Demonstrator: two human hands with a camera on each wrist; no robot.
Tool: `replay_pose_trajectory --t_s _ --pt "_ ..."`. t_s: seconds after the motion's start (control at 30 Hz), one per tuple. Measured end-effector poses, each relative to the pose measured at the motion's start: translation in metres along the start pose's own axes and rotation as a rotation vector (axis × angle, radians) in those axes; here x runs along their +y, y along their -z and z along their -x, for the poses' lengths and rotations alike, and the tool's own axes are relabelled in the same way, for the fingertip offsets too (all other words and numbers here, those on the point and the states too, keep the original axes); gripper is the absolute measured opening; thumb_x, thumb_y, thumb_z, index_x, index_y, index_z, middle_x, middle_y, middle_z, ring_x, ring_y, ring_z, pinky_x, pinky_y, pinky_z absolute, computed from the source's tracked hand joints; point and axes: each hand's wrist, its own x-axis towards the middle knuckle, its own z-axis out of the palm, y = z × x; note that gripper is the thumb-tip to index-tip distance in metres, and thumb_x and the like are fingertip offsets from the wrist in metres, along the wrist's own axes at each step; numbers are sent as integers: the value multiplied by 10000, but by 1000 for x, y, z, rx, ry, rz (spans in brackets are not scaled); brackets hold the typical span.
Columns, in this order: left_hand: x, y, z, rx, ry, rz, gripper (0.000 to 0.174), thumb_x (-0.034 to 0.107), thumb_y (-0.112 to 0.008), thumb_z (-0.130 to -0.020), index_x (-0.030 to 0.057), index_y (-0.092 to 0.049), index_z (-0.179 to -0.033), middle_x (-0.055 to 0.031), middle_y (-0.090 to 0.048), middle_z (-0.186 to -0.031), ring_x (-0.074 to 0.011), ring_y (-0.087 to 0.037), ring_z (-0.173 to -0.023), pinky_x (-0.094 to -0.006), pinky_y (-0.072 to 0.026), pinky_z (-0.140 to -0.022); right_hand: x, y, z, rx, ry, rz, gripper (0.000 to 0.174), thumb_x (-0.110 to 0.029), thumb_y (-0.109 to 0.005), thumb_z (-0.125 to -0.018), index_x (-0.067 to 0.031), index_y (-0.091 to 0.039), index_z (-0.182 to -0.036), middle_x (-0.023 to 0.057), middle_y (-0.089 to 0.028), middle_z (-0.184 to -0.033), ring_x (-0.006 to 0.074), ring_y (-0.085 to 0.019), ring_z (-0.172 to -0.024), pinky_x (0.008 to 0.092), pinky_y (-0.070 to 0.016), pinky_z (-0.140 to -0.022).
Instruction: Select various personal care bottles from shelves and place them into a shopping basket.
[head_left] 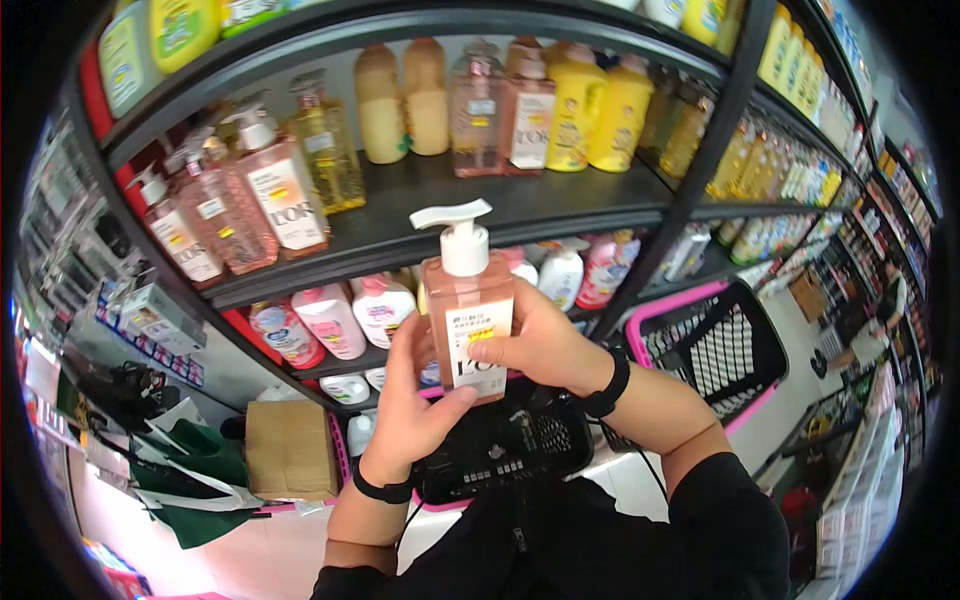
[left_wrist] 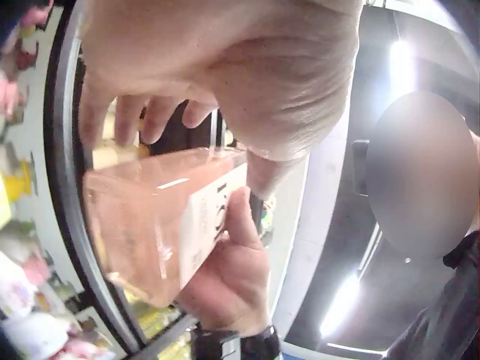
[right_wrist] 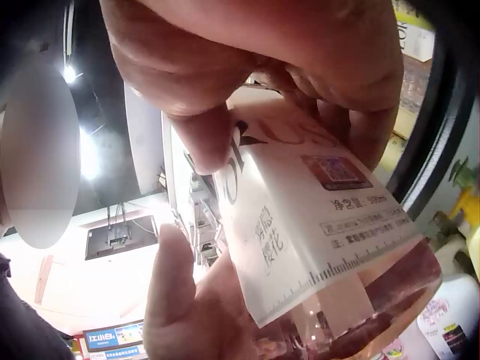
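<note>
Holds pink pump bottle [head_left: 468, 312] in front of shelf [head_left: 560, 198], pinching it with fingers of right hand [head_left: 545, 345], with fingers of left hand [head_left: 412, 420] loosely spread alongside; probably inspecting label [head_left: 475, 373]; next likely calls for steady turning

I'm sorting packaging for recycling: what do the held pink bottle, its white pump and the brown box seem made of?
Pink bottle: probably glossy plastic, see-through with bright highlights, though glass can't be ruled out.
White pump: likely smooth, opaque moulded plastic, judging by its even white colour.
Brown box: apparently matt cardboard, from its plain tan faces and straight edges.
</note>
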Motion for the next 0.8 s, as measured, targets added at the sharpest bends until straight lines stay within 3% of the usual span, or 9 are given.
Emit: replay_pose_trajectory --t_s 0.1,0.23,0.27,0.3,0.43,0.47,0.5,0.57,0.8 --pt "-3 -37 -7 -119 267 197 801 30 -740 -840 -21 -273 -1489 -170 -516 -1377 -250 -557 -1266 -395 -456 -1061 6 13 37 34 -88 -56 604 -52 -732 -878 45 -418 -1384 123 -604 -1284 176 -596 -1183 364 -497 -1003" --pt "-15 -80 1 -189 356 288 723 7 -729 -855 -29 -312 -1444 -142 -581 -1294 -220 -609 -1191 -364 -508 -999 9 67 72 -82 -141 -7 539 -94 -681 -940 37 -414 -1389 140 -605 -1276 189 -598 -1173 366 -495 -1011" --pt "-14 -91 4 -207 402 257 719 11 -738 -852 -32 -318 -1435 -139 -600 -1269 -224 -624 -1167 -370 -513 -991 -4 83 82 -71 -122 160 511 -122 -667 -960 33 -425 -1382 142 -611 -1251 185 -606 -1142 346 -508 -973" --pt "-18 -101 7 -235 404 204 717 15 -741 -851 -32 -323 -1432 -141 -602 -1268 -224 -627 -1158 -371 -514 -988 -15 102 90 -51 -157 275 621 -88 -681 -944 6 -350 -1462 117 -556 -1309 166 -592 -1143 333 -513 -945" --pt "-31 -154 11 -317 395 11 731 74 -797 -808 -33 -377 -1397 -162 -620 -1243 -230 -643 -1111 -363 -515 -955 -66 169 113 -21 -6 504 616 -110 -722 -918 -63 -402 -1442 66 -552 -1125 118 -577 -897 278 -521 -787" --pt "-31 -168 10 -327 369 -94 741 92 -810 -794 -30 -389 -1391 -166 -625 -1230 -233 -647 -1100 -359 -516 -941 -90 178 122 -75 2 708 566 -154 -742 -894 -47 -473 -1381 81 -570 -1066 139 -586 -878 282 -508 -731" --pt "-32 -184 9 -334 337 -199 750 110 -824 -780 -27 -401 -1384 -170 -631 -1217 -236 -651 -1088 -355 -517 -927 -108 189 129 -173 22 890 451 -199 -748 -871 -16 -566 -1241 116 -600 -990 224 -621 -863 333 -508 -737" --pt "-30 -217 3 -346 324 -307 780 157 -851 -740 -11 -432 -1375 -178 -641 -1193 -253 -661 -1042 -352 -520 -874 -104 222 143 -221 255 1026 355 -221 -742 -854 -2 -610 -1101 160 -622 -964 336 -628 -878 400 -506 -766" --pt "-42 -336 -7 -364 264 -359 765 149 -853 -749 -1 -439 -1375 -166 -651 -1182 -263 -672 -1067 -368 -527 -904 -111 314 215 -198 117 977 284 -237 -685 -900 3 -601 -1026 184 -638 -948 371 -627 -893 427 -494 -758"
